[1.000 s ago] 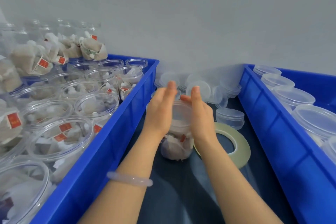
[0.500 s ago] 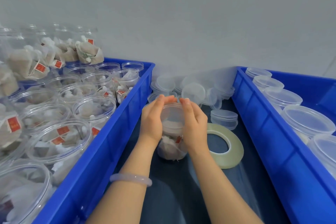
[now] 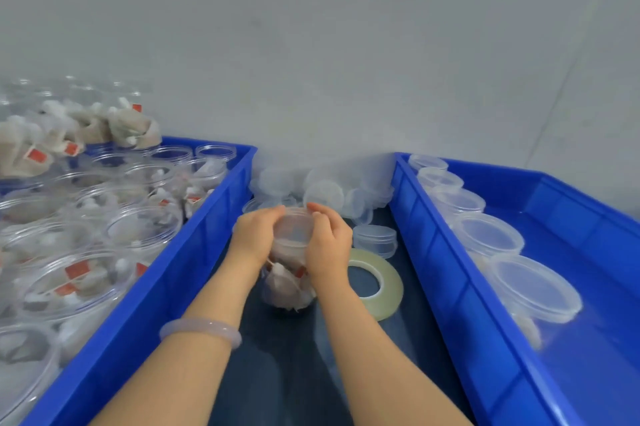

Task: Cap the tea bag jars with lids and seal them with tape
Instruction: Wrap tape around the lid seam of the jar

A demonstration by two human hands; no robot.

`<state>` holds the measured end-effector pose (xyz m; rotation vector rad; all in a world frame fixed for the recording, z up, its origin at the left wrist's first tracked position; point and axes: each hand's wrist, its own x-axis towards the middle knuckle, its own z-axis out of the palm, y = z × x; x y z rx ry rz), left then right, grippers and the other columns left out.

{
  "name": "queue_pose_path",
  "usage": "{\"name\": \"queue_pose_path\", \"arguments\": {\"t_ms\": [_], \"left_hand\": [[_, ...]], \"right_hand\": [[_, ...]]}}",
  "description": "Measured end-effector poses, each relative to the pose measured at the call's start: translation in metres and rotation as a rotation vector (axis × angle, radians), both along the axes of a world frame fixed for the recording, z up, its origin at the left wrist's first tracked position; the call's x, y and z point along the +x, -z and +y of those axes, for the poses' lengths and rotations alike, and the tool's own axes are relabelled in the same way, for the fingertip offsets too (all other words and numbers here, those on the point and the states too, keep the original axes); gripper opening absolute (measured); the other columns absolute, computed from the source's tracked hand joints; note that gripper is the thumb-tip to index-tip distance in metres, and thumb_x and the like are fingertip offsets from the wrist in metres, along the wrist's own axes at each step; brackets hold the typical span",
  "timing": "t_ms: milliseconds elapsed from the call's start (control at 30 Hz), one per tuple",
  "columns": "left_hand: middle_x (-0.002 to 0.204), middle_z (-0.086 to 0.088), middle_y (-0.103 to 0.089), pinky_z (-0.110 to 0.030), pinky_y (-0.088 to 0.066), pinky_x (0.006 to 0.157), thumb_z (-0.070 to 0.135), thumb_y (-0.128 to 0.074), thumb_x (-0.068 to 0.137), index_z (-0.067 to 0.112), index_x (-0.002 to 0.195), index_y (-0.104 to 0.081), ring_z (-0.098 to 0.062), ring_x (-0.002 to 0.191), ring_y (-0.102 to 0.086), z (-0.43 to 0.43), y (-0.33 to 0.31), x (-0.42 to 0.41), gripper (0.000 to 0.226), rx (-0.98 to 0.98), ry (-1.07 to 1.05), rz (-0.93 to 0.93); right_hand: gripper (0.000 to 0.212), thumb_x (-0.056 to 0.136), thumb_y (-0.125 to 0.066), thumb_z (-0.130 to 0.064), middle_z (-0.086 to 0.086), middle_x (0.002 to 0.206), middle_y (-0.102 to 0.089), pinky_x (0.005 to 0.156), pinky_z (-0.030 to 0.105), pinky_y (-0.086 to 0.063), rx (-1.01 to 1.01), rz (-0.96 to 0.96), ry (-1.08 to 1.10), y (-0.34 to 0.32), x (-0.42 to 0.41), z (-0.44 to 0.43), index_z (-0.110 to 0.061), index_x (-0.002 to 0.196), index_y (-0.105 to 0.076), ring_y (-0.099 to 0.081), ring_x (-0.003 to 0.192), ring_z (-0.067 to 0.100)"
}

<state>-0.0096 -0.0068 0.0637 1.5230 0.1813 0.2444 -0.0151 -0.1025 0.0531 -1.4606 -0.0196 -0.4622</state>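
Left: blue bin (image 3: 194,238) of uncapped jars (image 3: 142,228). Between the bins, left hand (image 3: 256,235) and right hand (image 3: 329,245) curled round a lid (image 3: 294,223) atop the tea bag jar (image 3: 287,290), upright on dark surface (image 3: 284,373). Tape roll (image 3: 391,290) flat just right of it; capped jars (image 3: 533,283) in right bin (image 3: 446,287).

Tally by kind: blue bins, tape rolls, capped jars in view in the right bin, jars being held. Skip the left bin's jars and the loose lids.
Blue bins: 2
Tape rolls: 1
Capped jars in view, right bin: 5
Jar in the grip of left hand and right hand: 1
Total: 9
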Motion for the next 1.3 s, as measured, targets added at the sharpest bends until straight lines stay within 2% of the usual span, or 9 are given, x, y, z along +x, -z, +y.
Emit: {"name": "queue_pose_path", "arguments": {"t_ms": [167,267,367,633,733,900,967,1133,1300], "left_hand": [[0.067,0.006,-0.071,-0.031,-0.05,0.073,0.024,-0.054,0.091,0.023,0.051,-0.072,-0.014,0.072,-0.067,-0.049,-0.065,0.004,0.044,-0.227,0.0,-0.188],[0.083,-0.008,-0.068,-0.037,-0.048,0.082,0.017,-0.05,0.095,0.013,0.076,-0.07,-0.023,0.085,-0.063,-0.089,-0.101,0.007,0.028,-0.319,0.14,-0.3],[0.094,-0.011,-0.063,-0.03,-0.048,0.081,0.007,-0.052,0.093,0.006,0.091,-0.065,-0.021,0.091,-0.059,-0.122,-0.117,-0.002,0.013,-0.243,0.244,-0.364],[0.084,-0.001,-0.063,-0.033,-0.042,0.069,0.026,-0.057,0.086,0.016,0.083,-0.064,-0.017,0.08,-0.058,-0.177,-0.11,-0.075,0.013,-0.266,0.456,-0.356],[0.086,0.01,-0.066,-0.027,-0.045,0.073,0.042,-0.052,0.074,0.02,0.088,-0.066,-0.009,0.086,-0.063,-0.192,-0.097,-0.106,0.029,-0.202,0.577,-0.37],[0.079,0.022,-0.063,-0.005,-0.043,0.064,0.04,-0.045,0.079,0.025,0.089,-0.064,0.008,0.075,-0.058,-0.21,-0.081,-0.133,0.025,-0.111,0.699,-0.449],[0.086,0.018,-0.066,-0.006,-0.045,0.065,0.035,-0.044,0.08,0.023,0.093,-0.066,0.004,0.08,-0.061,-0.215,-0.079,-0.136,0.029,-0.122,0.736,-0.444],[0.092,0.016,-0.068,-0.01,-0.048,0.068,0.034,-0.044,0.077,0.022,0.099,-0.068,-0.001,0.088,-0.064,-0.223,-0.061,-0.132,0.034,-0.123,0.743,-0.349],[0.088,0.018,-0.069,-0.015,-0.048,0.075,0.034,-0.043,0.08,0.029,0.091,-0.067,0.0,0.087,-0.063,-0.221,-0.042,-0.132,0.027,-0.008,0.649,-0.355]], "right_hand": [[0.039,0.081,-0.041,-0.019,0.0,0.096,-0.066,0.088,0.033,-0.048,0.031,-0.18,0.106,-0.067,0.006,-0.032,-0.007,0.103,-0.069,-0.059,0.094,0.016],[0.045,0.07,-0.036,-0.024,-0.001,0.091,-0.066,0.088,0.035,-0.05,-0.021,-0.251,0.185,-0.107,0.011,-0.071,-0.01,0.098,-0.069,-0.061,0.094,0.018],[0.035,0.077,-0.038,-0.019,0.003,0.091,-0.066,0.088,0.042,-0.052,-0.053,-0.276,0.209,-0.125,0.003,-0.109,-0.009,0.093,-0.067,-0.062,0.095,0.023],[0.027,0.07,-0.044,-0.017,-0.012,0.061,-0.067,0.051,0.013,-0.042,-0.114,-0.28,0.286,-0.13,-0.088,-0.177,-0.021,0.075,-0.07,-0.059,0.058,0.0],[0.032,0.074,-0.043,-0.014,-0.014,0.068,-0.07,0.056,0.01,-0.043,-0.167,-0.293,0.389,-0.12,-0.129,-0.196,-0.025,0.074,-0.073,-0.06,0.065,-0.002],[0.039,0.07,-0.042,-0.017,-0.01,0.078,-0.072,0.067,0.02,-0.05,-0.166,-0.24,0.479,-0.098,-0.168,-0.221,-0.035,0.073,-0.076,-0.064,0.078,0.005],[0.04,0.07,-0.041,-0.016,-0.011,0.08,-0.073,0.07,0.023,-0.052,-0.189,-0.241,0.509,-0.098,-0.176,-0.225,-0.036,0.074,-0.076,-0.065,0.079,0.006],[0.037,0.068,-0.04,-0.011,-0.016,0.076,-0.072,0.06,0.005,-0.043,-0.236,-0.196,0.482,-0.088,-0.176,-0.226,-0.025,0.079,-0.072,-0.064,0.074,-0.004],[0.037,0.07,-0.039,-0.013,-0.011,0.076,-0.071,0.059,0.006,-0.044,-0.211,-0.098,0.373,-0.068,-0.173,-0.23,-0.019,0.086,-0.072,-0.062,0.069,-0.004]]}}
